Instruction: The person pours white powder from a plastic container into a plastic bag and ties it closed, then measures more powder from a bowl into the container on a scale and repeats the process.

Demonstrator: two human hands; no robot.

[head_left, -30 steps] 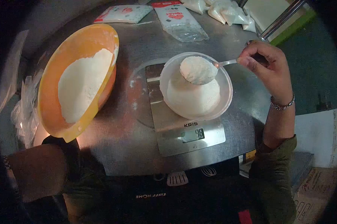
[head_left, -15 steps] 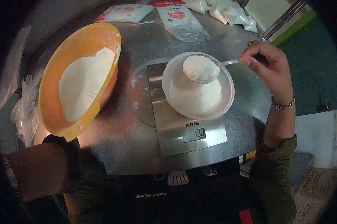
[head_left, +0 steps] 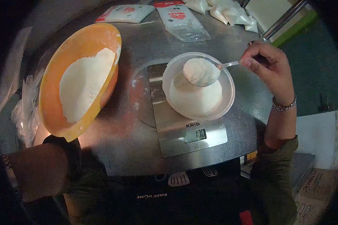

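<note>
Pinched in the fingers of my right hand is the handle of a metal spoon, heaped with white powder. The spoon is over a white plastic bowl, which holds a mound of similar powder. That bowl rests on a KRIS kitchen scale, its display showing what looks like 100. On the left, an orange bowl with more white powder is tilted to the right. My left hand is at its near end, dark and mostly hidden, with the fingers out of sight beneath it.
On the steel table, a white-and-red packet and a clear plastic packet lie at the back. Several bags of white powder are at the back right, near a metal rail. Crumpled clear plastic is at the left.
The loaded spoon has dipped slightly at its bowl end, toward me. My hands, the orange bowl and the scale reading look the same.
</note>
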